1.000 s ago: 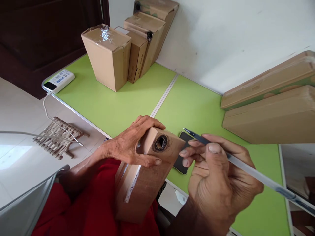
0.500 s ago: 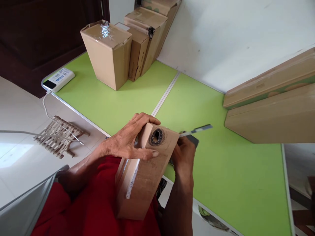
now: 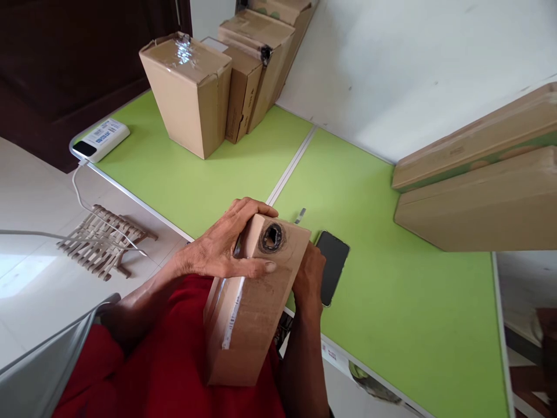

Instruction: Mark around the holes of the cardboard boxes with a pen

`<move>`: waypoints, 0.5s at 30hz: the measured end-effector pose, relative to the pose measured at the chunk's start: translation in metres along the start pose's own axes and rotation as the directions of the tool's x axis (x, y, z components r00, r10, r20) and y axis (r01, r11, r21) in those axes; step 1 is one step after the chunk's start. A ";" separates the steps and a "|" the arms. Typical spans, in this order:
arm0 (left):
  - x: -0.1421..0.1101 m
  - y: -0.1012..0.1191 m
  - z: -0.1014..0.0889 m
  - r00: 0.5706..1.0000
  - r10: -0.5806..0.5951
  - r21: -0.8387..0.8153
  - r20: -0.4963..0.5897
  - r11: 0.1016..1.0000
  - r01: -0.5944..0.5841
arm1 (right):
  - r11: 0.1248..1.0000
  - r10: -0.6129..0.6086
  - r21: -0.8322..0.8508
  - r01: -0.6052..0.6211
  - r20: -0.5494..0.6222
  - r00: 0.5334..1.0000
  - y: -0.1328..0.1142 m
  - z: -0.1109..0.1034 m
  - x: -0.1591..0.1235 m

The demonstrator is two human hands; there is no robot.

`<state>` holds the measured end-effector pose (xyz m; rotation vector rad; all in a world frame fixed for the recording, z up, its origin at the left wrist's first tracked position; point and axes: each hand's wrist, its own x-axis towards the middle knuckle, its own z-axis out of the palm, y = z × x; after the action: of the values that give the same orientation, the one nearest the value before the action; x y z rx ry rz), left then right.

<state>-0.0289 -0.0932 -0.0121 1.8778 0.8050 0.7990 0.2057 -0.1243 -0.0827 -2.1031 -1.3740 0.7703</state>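
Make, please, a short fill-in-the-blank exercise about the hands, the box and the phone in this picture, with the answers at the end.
1. The left hand grips the cardboard box, and in the picture its ____ lies just below the dark-rimmed hole.
2. The right hand is partly hidden ____ this box.
3. The black phone lies on a tabletop whose colour is ____.

Missing words: thumb; behind; green.

Brown cardboard box, dark-rimmed hole uppermost
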 end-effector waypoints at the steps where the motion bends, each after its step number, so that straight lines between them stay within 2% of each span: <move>1: 0.000 0.000 0.000 1.000 -0.005 -0.001 -0.002 1.000 0.005 | 1.000 0.007 0.018 -0.007 -0.011 1.000 -0.001 -0.001 -0.002; 5: -0.001 -0.001 -0.001 1.000 -0.023 -0.013 -0.021 1.000 0.023 | 0.990 0.062 0.128 -0.055 -0.047 0.997 -0.007 -0.006 -0.018; 8: -0.002 -0.001 -0.002 0.998 -0.062 -0.011 -0.030 0.998 0.061 | 0.960 0.087 0.267 -0.082 -0.006 0.996 -0.012 -0.013 -0.040; 12: -0.004 -0.001 -0.004 0.994 -0.099 0.000 -0.049 0.995 0.099 | 0.866 0.017 0.496 -0.060 0.091 0.996 -0.013 -0.026 -0.078; 15: -0.005 0.001 -0.002 0.991 -0.117 0.041 -0.065 0.992 0.119 | 0.828 -0.036 0.561 -0.027 0.101 0.994 -0.018 -0.032 -0.106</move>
<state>-0.0335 -0.0967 -0.0115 1.8337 0.9712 0.7739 0.1817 -0.2200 -0.0282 -1.6063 -1.0289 1.1403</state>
